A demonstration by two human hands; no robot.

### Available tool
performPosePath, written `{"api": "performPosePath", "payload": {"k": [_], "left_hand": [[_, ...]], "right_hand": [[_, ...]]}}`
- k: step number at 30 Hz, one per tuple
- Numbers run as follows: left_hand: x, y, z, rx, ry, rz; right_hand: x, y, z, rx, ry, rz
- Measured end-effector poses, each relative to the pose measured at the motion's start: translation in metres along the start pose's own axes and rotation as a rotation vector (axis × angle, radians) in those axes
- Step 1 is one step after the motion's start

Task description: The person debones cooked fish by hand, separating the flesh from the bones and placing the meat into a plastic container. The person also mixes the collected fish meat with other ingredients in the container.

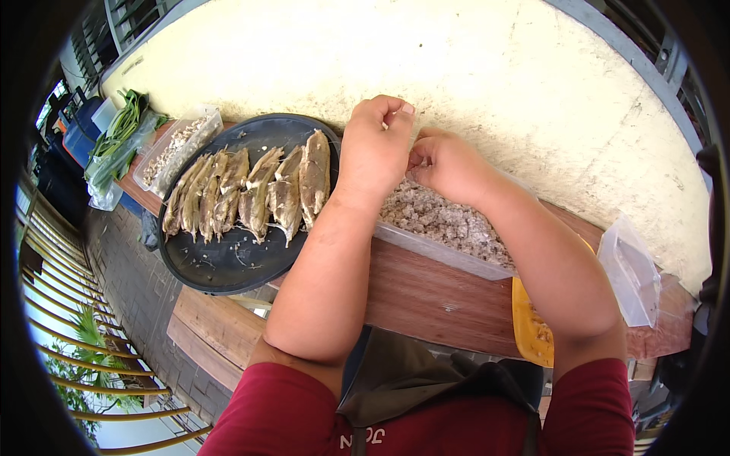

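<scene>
My left hand [381, 145] is raised above the near side of a clear plastic tub, its thumb and fingers curled together, with a tiny pale bit showing between them. Close beside it, my right hand [450, 165] hangs over the tub with its fingertips pinched. Whether either hand holds more is hidden by the fingers. Greyish, shredded flakes [445, 219] fill the tub [445, 245]. To the left, several split, cooked-looking fish [256, 196] lie in a row on a round black tray [228, 271], with pale scraps and thin bones scattered around them.
A clear plastic box [214, 122] of pale bits stands behind the black tray. Green leaves [122, 131] in a plastic bag lie at the far left. A yellow tray [522, 319] and a clear container [624, 268] are at right. The wooden table [433, 296] abuts a cream wall [456, 68].
</scene>
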State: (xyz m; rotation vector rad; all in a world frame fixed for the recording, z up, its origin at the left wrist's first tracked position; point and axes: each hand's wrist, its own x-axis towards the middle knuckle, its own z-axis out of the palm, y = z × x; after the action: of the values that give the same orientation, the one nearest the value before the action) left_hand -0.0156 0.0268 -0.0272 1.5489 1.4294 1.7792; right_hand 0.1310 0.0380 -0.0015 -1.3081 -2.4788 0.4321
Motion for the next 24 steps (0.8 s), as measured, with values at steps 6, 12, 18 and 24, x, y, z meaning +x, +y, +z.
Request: {"api": "performPosePath", "payload": {"k": [6, 12, 18, 24], "left_hand": [[-0.002, 0.004, -0.003, 0.054, -0.051, -0.033], [-0.009, 0.012, -0.001, 0.149, -0.137, -0.008], [-0.009, 0.005, 0.000, 0.148, -0.261, 0.000], [-0.005, -0.005, 0.001, 0.233, -0.288, 0.023]], "right_hand": [[-0.037, 0.014, -0.065, 0.012, 0.051, 0.085], [-0.153, 0.087, -0.153, -0.100, 0.300, 0.206], [-0.270, 0.177, -0.191, -0.355, 0.264, 0.647], [-0.308, 0.250, -0.167, -0.502, 0.161, 0.842]]}}
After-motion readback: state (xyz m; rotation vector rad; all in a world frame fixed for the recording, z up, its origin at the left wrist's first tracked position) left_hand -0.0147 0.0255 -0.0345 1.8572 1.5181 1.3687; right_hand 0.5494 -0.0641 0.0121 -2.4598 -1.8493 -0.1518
